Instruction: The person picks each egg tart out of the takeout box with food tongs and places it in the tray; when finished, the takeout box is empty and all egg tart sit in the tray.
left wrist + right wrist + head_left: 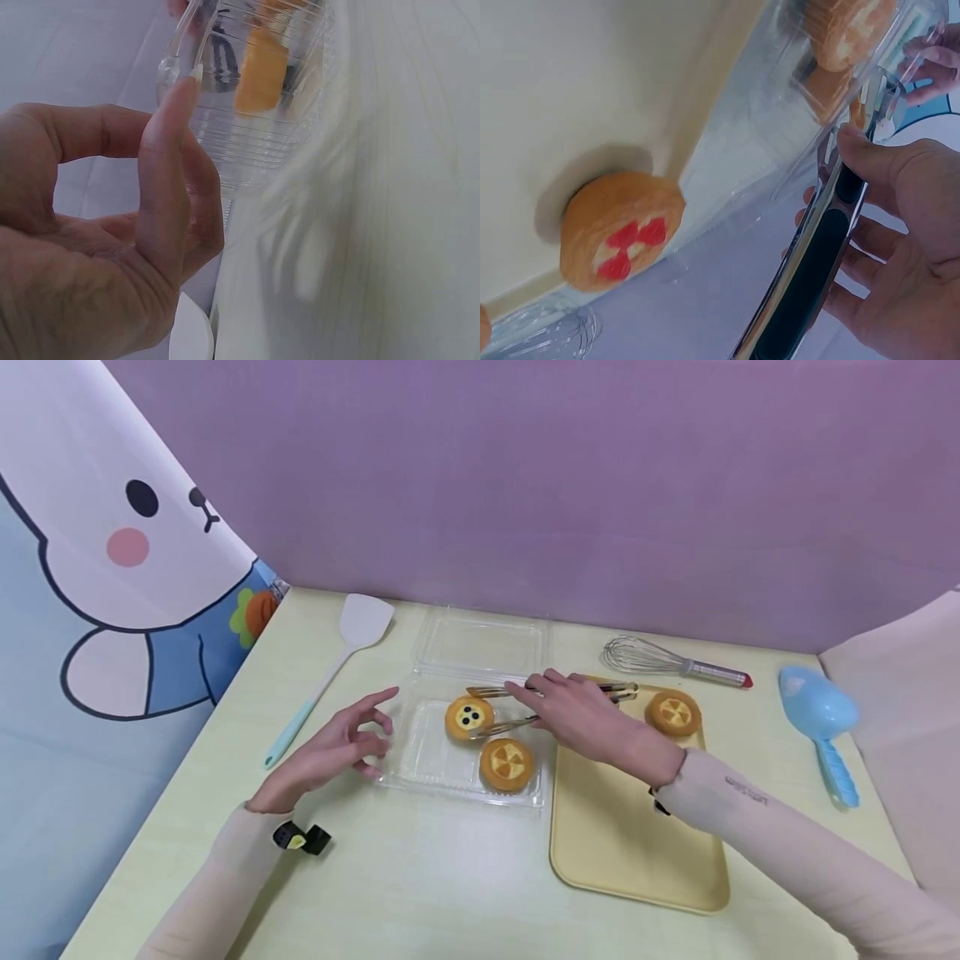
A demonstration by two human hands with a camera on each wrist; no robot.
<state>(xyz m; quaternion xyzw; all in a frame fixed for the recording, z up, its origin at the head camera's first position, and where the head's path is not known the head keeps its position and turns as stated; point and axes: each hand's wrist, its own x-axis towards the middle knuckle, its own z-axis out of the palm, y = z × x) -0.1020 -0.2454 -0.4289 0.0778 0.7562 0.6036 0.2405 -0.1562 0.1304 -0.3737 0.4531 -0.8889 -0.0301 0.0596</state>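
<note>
My right hand (pixel 577 714) grips metal tongs (pixel 510 724) with dark handle insets, thumb on one arm and fingers on the other. The tong tips lie on either side of a round tart (pixel 470 718) with dark berries, inside a clear hinged plastic box (pixel 420 752). A second tart (pixel 507 766) with wedge-shaped topping sits in front of it in the box. My left hand (pixel 333 747) is at the box's left edge, fingers bent loosely and spread; whether they touch the rim is unclear. In the left wrist view, the thumb (pixel 165 165) overlaps the box edge.
A yellow tray (pixel 637 827) stands right of the box, bearing another wedge-topped tart (pixel 673 712) at its far end. Behind lies a whisk (pixel 675 662); a blue scoop (pixel 821 718) is far right. A white spatula (pixel 363 622) lies left. The box lid (pixel 483 643) is folded back.
</note>
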